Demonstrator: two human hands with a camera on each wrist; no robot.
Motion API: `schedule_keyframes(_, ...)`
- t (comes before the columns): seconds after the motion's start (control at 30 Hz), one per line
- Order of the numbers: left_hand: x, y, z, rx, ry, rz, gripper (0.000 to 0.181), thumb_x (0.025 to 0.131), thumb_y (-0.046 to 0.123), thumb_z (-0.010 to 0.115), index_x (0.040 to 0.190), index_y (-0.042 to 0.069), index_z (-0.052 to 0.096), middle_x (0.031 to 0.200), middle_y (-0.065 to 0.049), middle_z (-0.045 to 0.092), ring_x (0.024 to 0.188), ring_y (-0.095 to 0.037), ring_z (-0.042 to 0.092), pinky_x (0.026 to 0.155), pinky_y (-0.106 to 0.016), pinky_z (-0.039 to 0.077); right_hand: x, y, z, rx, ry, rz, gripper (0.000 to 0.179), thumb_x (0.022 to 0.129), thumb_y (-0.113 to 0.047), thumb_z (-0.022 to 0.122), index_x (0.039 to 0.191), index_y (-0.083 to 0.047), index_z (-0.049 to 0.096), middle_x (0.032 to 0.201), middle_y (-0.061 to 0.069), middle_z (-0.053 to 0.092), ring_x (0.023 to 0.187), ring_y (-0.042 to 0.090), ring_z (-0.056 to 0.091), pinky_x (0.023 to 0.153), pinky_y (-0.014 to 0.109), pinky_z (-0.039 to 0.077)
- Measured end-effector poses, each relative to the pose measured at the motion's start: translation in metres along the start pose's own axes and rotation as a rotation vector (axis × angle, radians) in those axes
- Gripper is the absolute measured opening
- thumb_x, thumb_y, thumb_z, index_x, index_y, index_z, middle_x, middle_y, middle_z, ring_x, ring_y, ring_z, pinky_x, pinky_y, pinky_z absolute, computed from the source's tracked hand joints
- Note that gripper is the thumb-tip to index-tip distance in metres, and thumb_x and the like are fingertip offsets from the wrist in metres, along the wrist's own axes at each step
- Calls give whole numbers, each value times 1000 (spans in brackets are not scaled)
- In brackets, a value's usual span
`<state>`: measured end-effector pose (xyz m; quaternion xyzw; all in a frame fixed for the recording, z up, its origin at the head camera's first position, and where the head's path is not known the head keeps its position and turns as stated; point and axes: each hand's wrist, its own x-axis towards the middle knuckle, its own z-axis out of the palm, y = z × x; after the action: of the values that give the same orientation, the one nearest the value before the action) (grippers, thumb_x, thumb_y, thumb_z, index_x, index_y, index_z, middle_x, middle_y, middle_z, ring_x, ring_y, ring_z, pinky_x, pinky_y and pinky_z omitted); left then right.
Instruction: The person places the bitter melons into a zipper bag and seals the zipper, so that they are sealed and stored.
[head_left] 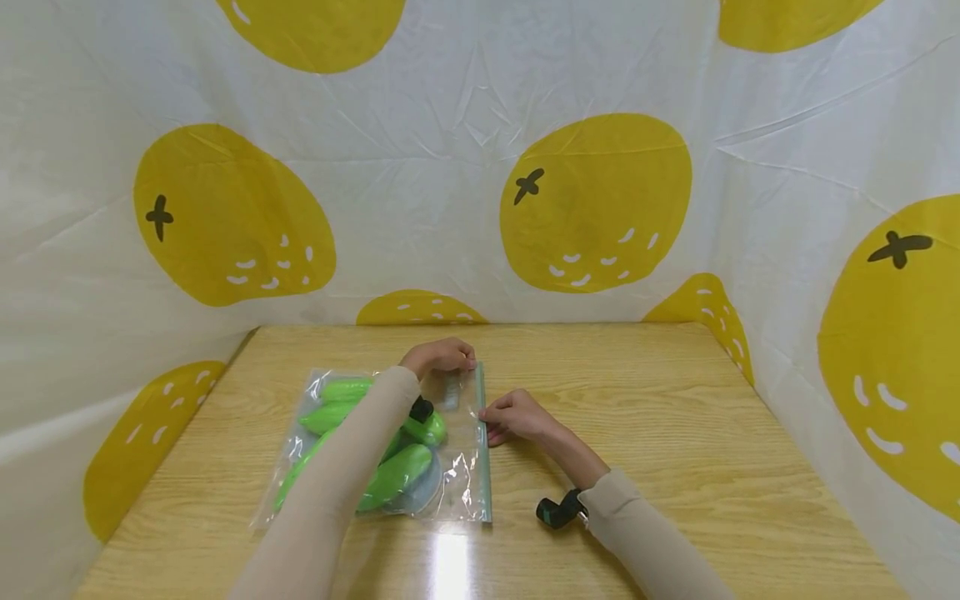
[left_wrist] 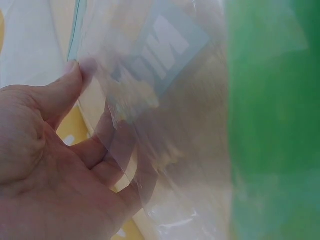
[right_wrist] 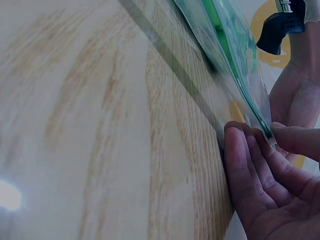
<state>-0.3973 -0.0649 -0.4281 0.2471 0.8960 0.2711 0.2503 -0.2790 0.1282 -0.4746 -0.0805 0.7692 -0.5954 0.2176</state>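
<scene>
A clear zip bag (head_left: 457, 479) lies flat on the table, its green zip strip (head_left: 483, 467) on the right side. Inside it are several glossy green rounded things (head_left: 397, 477), partly hidden by the left forearm. My left hand (head_left: 444, 356) pinches the far corner of the bag beside the strip; in the left wrist view the thumb (left_wrist: 70, 82) presses the film with the fingers behind it. The right hand (head_left: 517, 415) pinches the strip near its middle, between thumb (right_wrist: 297, 140) and fingers, as the right wrist view shows.
The wooden table (head_left: 637, 375) carries the bag. Cloth printed with yellow fruit (head_left: 596, 204) hangs behind and at both sides. A black wrist camera mount (head_left: 558, 510) juts from the right wrist, another (head_left: 422, 408) from the left wrist over the bag.
</scene>
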Motion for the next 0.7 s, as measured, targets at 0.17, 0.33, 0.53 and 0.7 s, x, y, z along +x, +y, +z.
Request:
schedule_keyframes(0.17,0,-1,0,-4,-3,0,23,105,18,53,96,-2,61,82,1,46,86,-13,45,78,-25,34,-1,0,1,16,-4,3,26,102,-7,62,106,16,71,80,10,74,66,14,71,75,39,65)
schedule_keyframes(0.33,0,0,1,7,3,-1,24,106,19,53,97,-2,62,82,1,47,86,-13,45,78,-25,34,-2,0,3,31,-7,9,26,101,-7,62,107,17,70,81,12,74,66,14,71,75,39,65)
schedule_keyframes(0.53,-1,1,1,26,12,-6,23,106,19,54,97,-1,62,83,0,49,87,-14,46,79,-25,35,-4,0,3,38,-13,8,26,101,-7,61,105,17,69,78,6,72,66,13,70,74,37,65)
schedule_keyframes(0.7,0,1,0,30,13,-10,22,106,20,54,96,1,62,84,0,49,89,-14,47,81,-26,35,-5,1,4,37,-6,11,25,100,-7,62,104,16,70,77,5,72,65,13,69,72,35,65)
